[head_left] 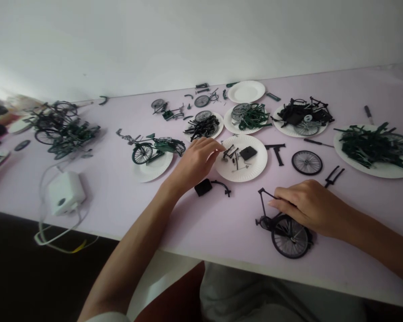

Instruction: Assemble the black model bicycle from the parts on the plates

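My right hand (305, 203) is closed round the black frame of a partly built model bicycle (268, 219). One spoked wheel (290, 237) is fitted to it, low near the table's front edge. My left hand (201, 156) reaches over the left rim of a small white paper plate (242, 172), fingers stretched and thumb slightly apart. Just by its fingertips lie small black parts (230, 152), and a black square piece (248, 153) sits farther right on that plate. Nothing shows between the left fingers, though their undersides are hidden.
A loose wheel (306, 162), a black fork (334, 176) and a screwdriver (317, 142) lie right of the plate. Plates of green parts (376, 143) and black parts (304, 116) stand behind. A green model bicycle (154, 147), a white power adapter (66, 192) and piled bicycles (70, 134) are left.
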A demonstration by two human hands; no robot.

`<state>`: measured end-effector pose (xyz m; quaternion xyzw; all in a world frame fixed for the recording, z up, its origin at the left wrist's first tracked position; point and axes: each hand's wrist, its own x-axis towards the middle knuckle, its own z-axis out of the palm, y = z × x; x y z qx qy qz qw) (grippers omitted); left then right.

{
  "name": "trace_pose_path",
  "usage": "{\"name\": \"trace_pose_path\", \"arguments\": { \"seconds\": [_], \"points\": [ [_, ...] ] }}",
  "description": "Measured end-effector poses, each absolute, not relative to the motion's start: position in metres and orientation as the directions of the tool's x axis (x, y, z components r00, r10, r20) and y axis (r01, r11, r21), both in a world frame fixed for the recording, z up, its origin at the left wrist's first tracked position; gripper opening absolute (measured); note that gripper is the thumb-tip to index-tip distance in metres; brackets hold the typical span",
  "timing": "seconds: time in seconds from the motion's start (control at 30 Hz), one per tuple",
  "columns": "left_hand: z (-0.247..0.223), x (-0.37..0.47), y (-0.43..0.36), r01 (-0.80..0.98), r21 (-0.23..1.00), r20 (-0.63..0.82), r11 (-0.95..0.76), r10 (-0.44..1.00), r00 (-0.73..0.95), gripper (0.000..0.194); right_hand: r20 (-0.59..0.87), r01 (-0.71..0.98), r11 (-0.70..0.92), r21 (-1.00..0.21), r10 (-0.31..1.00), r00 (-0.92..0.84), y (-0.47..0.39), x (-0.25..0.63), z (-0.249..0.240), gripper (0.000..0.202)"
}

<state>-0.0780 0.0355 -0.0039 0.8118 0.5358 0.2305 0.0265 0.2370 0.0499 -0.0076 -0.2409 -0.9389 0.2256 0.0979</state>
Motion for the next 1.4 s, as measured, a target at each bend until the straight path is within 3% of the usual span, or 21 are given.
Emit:
{"name": "trace_pose_path", "arguments": {
  "seconds": [0.3, 0.53, 0.87, 1.07, 1.17, 1.23, 1.3, 1.33, 1.4],
  "points": [
    [-0.013, -0.08, 0.037, 0.917, 0.307, 0.224, -0.254, 0.956, 0.19, 0.033, 0.071, 0.407, 0.771, -0.49, 0.501, -0.863, 0.05, 0.238, -0.006, 0.046],
    [-0.01, -0.083, 0.036, 0.878, 0.349, 0.177, -0.328, 0.943, 0.282, 0.029, 0.106, 0.412, 0.795, -0.445, 0.504, -0.857, 0.051, 0.238, -0.009, 0.046],
    [-0.004, -0.074, 0.034, 0.799, 0.34, 0.295, -0.496, 0.863, 0.41, 0.019, 0.19, 0.362, 0.775, -0.517, 0.517, -0.835, 0.051, 0.236, -0.009, 0.033],
    [-0.006, -0.068, 0.032, 0.768, 0.283, 0.255, -0.575, 0.817, 0.518, 0.02, 0.281, 0.393, 0.892, -0.222, 0.445, -0.851, 0.051, 0.251, 0.016, 0.033],
    [-0.006, -0.065, 0.031, 0.781, 0.235, 0.246, -0.579, 0.813, 0.529, 0.026, 0.338, 0.536, 0.824, -0.185, 0.565, -0.752, 0.059, 0.276, 0.037, 0.025],
    [-0.006, -0.063, 0.03, 0.783, 0.221, 0.241, -0.582, 0.81, 0.534, 0.028, 0.401, 0.681, 0.73, -0.055, 0.641, -0.655, 0.069, 0.295, 0.044, 0.016],
    [-0.007, -0.061, 0.029, 0.782, 0.222, 0.235, -0.582, 0.811, 0.536, 0.028, 0.343, 0.777, 0.63, 0.003, 0.729, -0.592, 0.078, 0.31, 0.044, 0.011],
    [-0.007, -0.061, 0.028, 0.781, 0.227, 0.236, -0.582, 0.81, 0.536, 0.028, 0.234, 0.776, 0.63, 0.0, 0.755, -0.613, 0.081, 0.316, 0.042, 0.013],
    [-0.008, -0.061, 0.028, 0.779, 0.235, 0.239, -0.581, 0.812, 0.533, 0.027, 0.153, 0.738, 0.674, -0.019, 0.732, -0.665, 0.082, 0.323, 0.033, 0.018]
  ]
}}
